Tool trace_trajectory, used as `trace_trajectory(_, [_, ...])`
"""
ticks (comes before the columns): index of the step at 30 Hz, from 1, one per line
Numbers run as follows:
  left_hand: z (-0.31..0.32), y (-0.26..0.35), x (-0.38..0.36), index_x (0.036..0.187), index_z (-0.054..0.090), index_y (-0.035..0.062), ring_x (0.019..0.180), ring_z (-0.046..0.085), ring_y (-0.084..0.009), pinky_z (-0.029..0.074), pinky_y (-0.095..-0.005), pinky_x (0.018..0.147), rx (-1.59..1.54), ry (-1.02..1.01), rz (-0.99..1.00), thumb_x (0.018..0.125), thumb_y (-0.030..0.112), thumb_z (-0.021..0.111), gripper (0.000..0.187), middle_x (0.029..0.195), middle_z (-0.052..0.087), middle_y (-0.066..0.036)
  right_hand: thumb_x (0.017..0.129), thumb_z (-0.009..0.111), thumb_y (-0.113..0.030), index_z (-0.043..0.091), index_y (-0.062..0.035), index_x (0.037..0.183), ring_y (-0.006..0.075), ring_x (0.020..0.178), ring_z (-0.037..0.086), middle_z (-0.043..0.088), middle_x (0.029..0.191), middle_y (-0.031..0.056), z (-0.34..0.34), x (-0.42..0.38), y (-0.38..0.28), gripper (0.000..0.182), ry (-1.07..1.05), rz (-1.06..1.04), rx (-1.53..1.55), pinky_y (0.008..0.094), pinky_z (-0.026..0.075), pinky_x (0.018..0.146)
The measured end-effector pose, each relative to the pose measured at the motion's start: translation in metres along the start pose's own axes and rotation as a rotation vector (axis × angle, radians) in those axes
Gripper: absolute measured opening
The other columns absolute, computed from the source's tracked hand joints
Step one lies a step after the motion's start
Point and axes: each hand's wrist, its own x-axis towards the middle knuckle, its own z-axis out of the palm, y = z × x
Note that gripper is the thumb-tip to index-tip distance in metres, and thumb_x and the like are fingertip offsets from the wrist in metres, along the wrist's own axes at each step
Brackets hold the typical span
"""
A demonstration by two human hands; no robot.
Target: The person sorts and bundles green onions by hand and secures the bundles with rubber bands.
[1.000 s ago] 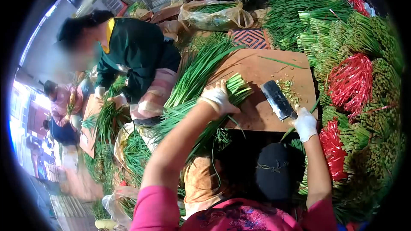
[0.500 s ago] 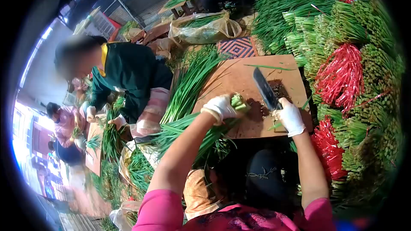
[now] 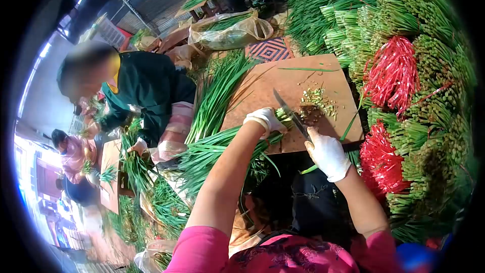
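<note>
My left hand, in a white glove, is wrapped round a bundle of long green stalks. The bundle's pale cut ends stick out to the right over the brown board. In my gloved right hand is the handle of a knife; its dark blade slants up and left, close beside the stalk ends. Small chopped pieces lie scattered on the board, right of the blade. A loose pile of long green stalks rests along the board's left side.
Stacked bundles of green stalks rise on the right, with red ties on them. At the left a co-worker in dark green handles stalks by another board. A plastic bag lies beyond my board.
The knife has moved down and left, beside the stalk ends. Pale chopped pieces now lie on the board where the blade was. My right hand has come closer to my body.
</note>
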Motion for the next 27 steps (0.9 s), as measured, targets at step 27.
trace_trajectory(27, [-0.011,0.006,-0.003,0.130,0.046,0.0082,0.113,0.055,-0.0271,0.044,-0.0372,0.094,-0.143,-0.165,-0.062,0.061,0.046,0.071,0.083,0.125,0.054,-0.016,0.075,0.054,-0.010,0.060,-0.0019,0.080,0.0268,0.057,0.059,0.054,0.065,0.0145,0.106,0.036,0.056,0.011,-0.403,0.277,0.624,0.0389,0.047,0.049])
